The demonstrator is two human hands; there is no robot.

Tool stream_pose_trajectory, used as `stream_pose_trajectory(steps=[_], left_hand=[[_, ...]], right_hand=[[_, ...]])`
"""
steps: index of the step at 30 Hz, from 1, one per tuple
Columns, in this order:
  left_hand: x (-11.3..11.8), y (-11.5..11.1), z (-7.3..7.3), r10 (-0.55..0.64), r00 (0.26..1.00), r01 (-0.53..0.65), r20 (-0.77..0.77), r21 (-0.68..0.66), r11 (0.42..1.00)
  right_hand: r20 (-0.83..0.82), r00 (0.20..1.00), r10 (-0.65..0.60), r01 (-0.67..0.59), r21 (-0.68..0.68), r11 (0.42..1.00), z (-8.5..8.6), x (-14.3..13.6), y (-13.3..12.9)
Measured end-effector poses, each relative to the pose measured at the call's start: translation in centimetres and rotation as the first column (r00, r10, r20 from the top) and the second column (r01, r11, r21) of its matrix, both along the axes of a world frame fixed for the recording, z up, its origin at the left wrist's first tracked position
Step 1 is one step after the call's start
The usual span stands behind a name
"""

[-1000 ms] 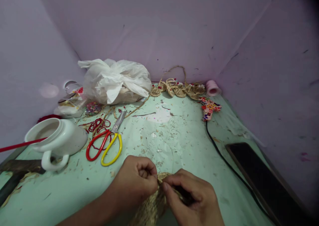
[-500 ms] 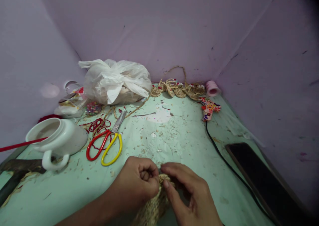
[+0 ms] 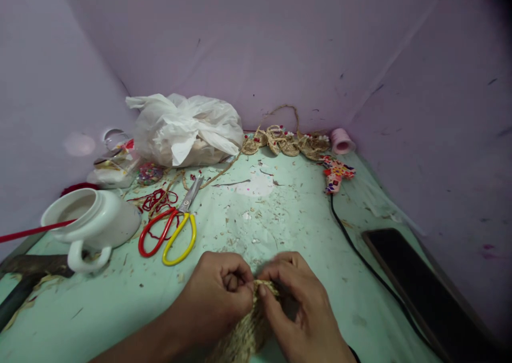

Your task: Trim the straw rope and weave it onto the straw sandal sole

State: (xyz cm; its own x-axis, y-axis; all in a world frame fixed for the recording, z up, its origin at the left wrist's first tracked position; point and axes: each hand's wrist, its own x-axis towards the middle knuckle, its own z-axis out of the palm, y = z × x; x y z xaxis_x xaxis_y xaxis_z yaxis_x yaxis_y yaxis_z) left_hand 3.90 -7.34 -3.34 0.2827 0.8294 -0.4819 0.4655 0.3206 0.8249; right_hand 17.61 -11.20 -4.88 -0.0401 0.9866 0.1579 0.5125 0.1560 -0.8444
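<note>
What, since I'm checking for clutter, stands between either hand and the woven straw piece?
Nothing visible does: the left hand is closed at the upper edge of the woven straw piece, and the right hand touches it too. The scissors lie beyond the left hand, out of the way.

left hand (image 3: 222, 291): bare | right hand (image 3: 302, 299): bare | thin dark wristband (image 3: 354, 354), right (mostly cut off)

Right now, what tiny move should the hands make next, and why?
Perhaps the right hand should pinch the weave's top edge. The left hand looks closed on that edge, which could steady it; the right thumb is already there, while the blurred fingers arch above.
</note>
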Motion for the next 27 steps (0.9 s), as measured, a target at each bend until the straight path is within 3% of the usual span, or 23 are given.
stream_pose_trajectory(steps=[5,11,13,19,22,24,27], left_hand=[[-0.1,-0.4,-0.3,-0.004,1.0,0.004,-0.009,0.051,0.999],[-0.1,-0.7,-0.8,-0.052,0.997,0.067,-0.059,0.295,0.953],[-0.3,-0.5,-0.7,-0.11,0.992,0.122,-0.058,0.303,0.945],[-1.1,0.7,-0.3,-0.233,0.972,0.222,0.04,0.185,0.957],[-1.4,1.7,-0.7,-0.228,0.946,0.244,0.228,-0.043,0.969],[-1.4,2.5,-0.9,-0.238,0.922,0.301,0.306,-0.177,0.937],[-1.3,3.6,-0.8,-0.359,0.889,0.42,0.284,-0.195,0.887]], right_hand=[[-0.127,0.992,-0.009,-0.009,-0.147,0.989,-0.5,-0.5,-0.1],[-0.167,0.986,-0.004,-0.012,-0.098,0.995,-0.9,-0.7,-0.4],[-0.185,0.983,-0.017,-0.003,-0.107,0.994,-1.0,-0.6,-0.4],[-0.174,0.983,-0.055,0.028,-0.152,0.988,-1.2,-0.4,-0.6],[-0.178,0.983,-0.046,0.02,-0.143,0.99,-1.1,-0.5,-0.7],[-0.193,0.98,-0.051,0.021,-0.155,0.988,-1.1,-0.6,-0.8],[-0.205,0.975,-0.081,0.044,-0.182,0.982,-1.1,-0.6,-0.8]])
